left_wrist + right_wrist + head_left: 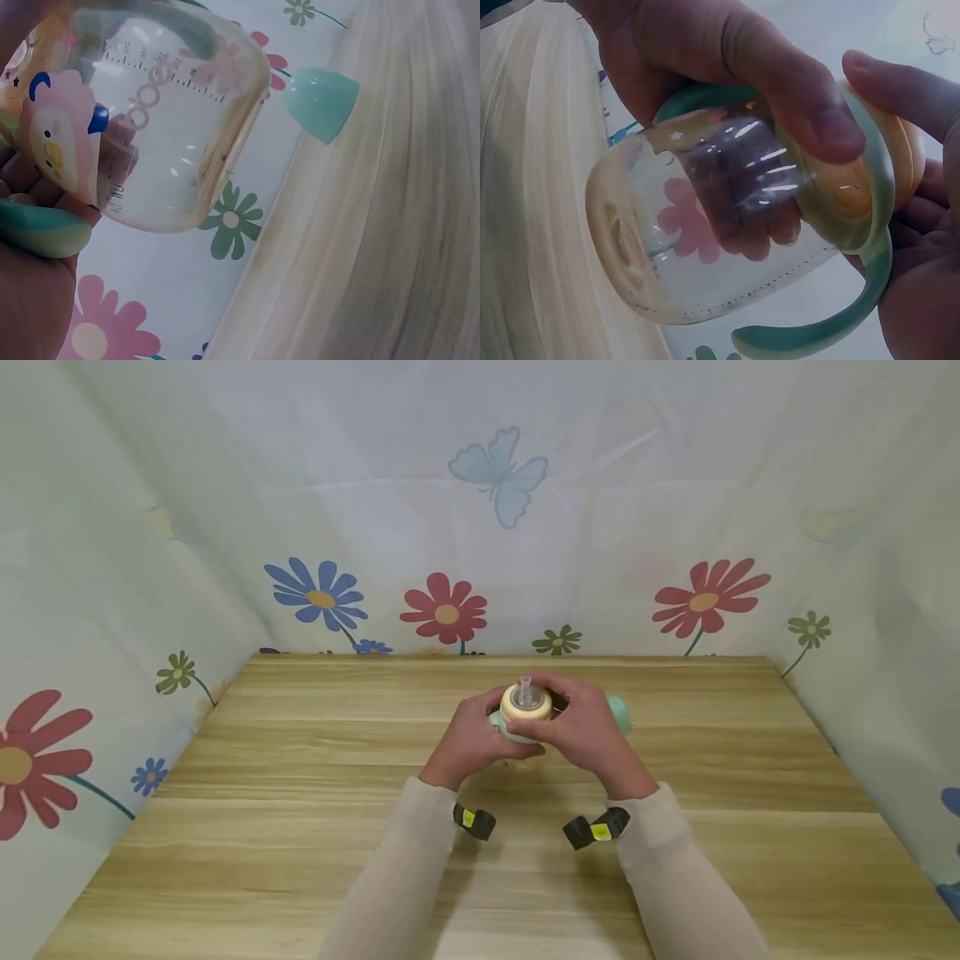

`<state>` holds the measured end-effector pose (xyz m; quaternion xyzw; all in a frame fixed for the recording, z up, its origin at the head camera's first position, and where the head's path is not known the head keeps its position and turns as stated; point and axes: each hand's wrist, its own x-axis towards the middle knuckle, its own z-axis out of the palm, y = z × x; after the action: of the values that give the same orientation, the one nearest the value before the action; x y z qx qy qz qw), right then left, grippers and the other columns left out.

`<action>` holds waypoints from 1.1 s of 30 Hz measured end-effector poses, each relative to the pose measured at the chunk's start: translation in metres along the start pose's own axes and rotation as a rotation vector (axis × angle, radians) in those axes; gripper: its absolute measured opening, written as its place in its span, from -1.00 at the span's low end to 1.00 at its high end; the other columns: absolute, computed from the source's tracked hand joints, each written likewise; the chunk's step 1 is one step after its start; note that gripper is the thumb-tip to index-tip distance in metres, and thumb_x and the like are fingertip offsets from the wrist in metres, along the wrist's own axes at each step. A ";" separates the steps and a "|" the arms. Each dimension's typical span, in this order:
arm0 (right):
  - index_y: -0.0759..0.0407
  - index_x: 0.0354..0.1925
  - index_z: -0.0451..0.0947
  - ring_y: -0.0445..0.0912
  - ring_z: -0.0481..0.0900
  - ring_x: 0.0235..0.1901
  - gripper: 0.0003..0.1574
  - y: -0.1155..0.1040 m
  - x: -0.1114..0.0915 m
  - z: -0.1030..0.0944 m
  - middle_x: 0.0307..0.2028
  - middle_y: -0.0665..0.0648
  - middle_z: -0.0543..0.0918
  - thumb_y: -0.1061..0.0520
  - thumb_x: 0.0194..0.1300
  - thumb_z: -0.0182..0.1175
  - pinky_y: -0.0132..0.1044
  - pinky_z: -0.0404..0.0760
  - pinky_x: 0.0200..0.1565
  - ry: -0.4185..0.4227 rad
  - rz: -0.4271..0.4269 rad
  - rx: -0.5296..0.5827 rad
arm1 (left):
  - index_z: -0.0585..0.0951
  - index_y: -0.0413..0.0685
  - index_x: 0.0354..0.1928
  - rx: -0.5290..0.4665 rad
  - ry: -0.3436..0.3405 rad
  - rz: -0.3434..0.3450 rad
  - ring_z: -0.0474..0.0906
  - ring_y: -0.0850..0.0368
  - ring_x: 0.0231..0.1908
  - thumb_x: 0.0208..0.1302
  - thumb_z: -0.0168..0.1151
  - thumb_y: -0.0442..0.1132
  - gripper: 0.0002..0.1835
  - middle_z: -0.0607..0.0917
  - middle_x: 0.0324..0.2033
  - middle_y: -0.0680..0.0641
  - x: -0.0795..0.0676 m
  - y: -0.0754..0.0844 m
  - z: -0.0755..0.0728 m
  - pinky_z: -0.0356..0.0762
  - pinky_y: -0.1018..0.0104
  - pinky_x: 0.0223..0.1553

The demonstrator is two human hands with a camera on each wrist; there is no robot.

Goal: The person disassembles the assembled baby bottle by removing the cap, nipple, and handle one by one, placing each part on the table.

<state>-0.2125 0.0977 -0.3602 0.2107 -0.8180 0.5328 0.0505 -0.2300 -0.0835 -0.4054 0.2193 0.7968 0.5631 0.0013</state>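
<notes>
A clear baby bottle with green side handles, a yellow collar and a transparent spout is held between both hands above the table. My left hand grips the bottle body, thumb on the near side and fingers showing through the clear wall in the right wrist view. Around the collar curl the thumb and fingers of my right hand. A printed cartoon animal and measuring marks show on the bottle in the left wrist view.
Just beyond the right hand, a mint green dome-shaped cap stands on the wooden table. A white curtain printed with flowers and a butterfly encloses the table's back and sides.
</notes>
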 end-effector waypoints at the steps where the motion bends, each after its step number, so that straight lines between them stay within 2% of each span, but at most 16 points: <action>1: 0.07 0.10 0.57 -0.06 0.66 -0.02 -0.24 0.000 0.000 0.000 0.02 0.08 0.67 -0.06 -0.09 0.56 -0.12 0.64 0.03 -0.007 0.007 0.015 | 0.58 0.32 0.11 -0.001 -0.001 0.005 0.61 0.18 -0.06 -0.22 0.64 -0.01 -0.28 0.68 -0.02 0.17 -0.001 0.001 -0.001 0.64 0.24 -0.08; 4: 0.05 0.13 0.56 -0.06 0.64 0.02 -0.23 0.001 0.000 -0.001 0.05 0.08 0.66 -0.05 -0.07 0.55 -0.11 0.62 0.07 -0.023 0.005 0.057 | 0.59 0.30 0.09 0.006 0.010 0.014 0.61 0.18 -0.09 -0.22 0.63 -0.01 -0.30 0.69 -0.04 0.16 -0.002 0.004 -0.001 0.65 0.24 -0.12; 8: -0.02 0.17 0.53 -0.07 0.61 0.05 -0.22 0.002 -0.003 0.000 0.09 0.05 0.63 -0.07 -0.04 0.53 -0.10 0.60 0.10 0.001 -0.022 0.045 | 0.59 0.27 0.10 0.045 0.054 0.050 0.62 0.21 -0.08 -0.20 0.62 0.02 -0.31 0.69 -0.05 0.16 -0.003 0.006 0.001 0.65 0.25 -0.08; 11: -0.07 0.20 0.52 -0.08 0.59 0.07 -0.20 0.002 -0.006 0.002 0.11 0.04 0.62 -0.13 -0.03 0.51 -0.09 0.61 0.09 0.047 -0.036 -0.014 | 0.57 0.23 0.13 0.088 0.091 0.082 0.62 0.23 -0.04 -0.18 0.61 0.03 -0.29 0.69 -0.01 0.15 -0.002 0.006 0.004 0.63 0.25 -0.01; 16: 0.02 0.20 0.52 -0.04 0.60 0.05 -0.15 0.000 -0.005 0.009 0.12 0.06 0.62 -0.18 -0.06 0.51 -0.08 0.63 0.05 0.138 -0.063 -0.102 | 0.53 0.17 0.20 0.160 0.134 0.093 0.61 0.21 0.02 -0.13 0.58 0.02 -0.25 0.67 0.06 0.10 -0.001 0.006 0.007 0.61 0.24 0.04; 26: 0.12 0.22 0.49 0.03 0.60 0.08 -0.08 -0.001 -0.001 0.024 0.15 0.13 0.61 -0.20 -0.07 0.51 -0.06 0.64 0.04 0.300 -0.107 -0.224 | 0.51 -0.01 0.20 0.258 0.269 0.119 0.65 0.10 0.03 -0.11 0.58 -0.03 -0.24 0.68 0.06 -0.04 0.002 0.008 0.016 0.62 0.21 0.03; 33: 0.13 0.18 0.51 0.05 0.63 0.03 -0.14 0.001 0.000 0.028 0.11 0.15 0.62 -0.19 -0.02 0.49 -0.07 0.66 -0.02 0.324 -0.094 -0.251 | 0.49 0.01 0.22 0.305 0.275 0.109 0.65 0.11 0.04 -0.05 0.55 -0.03 -0.26 0.69 0.05 -0.04 0.002 0.007 0.020 0.62 0.22 0.04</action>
<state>-0.2086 0.0733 -0.3725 0.1523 -0.8485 0.4507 0.2319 -0.2247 -0.0630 -0.4059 0.1807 0.8525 0.4597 -0.1712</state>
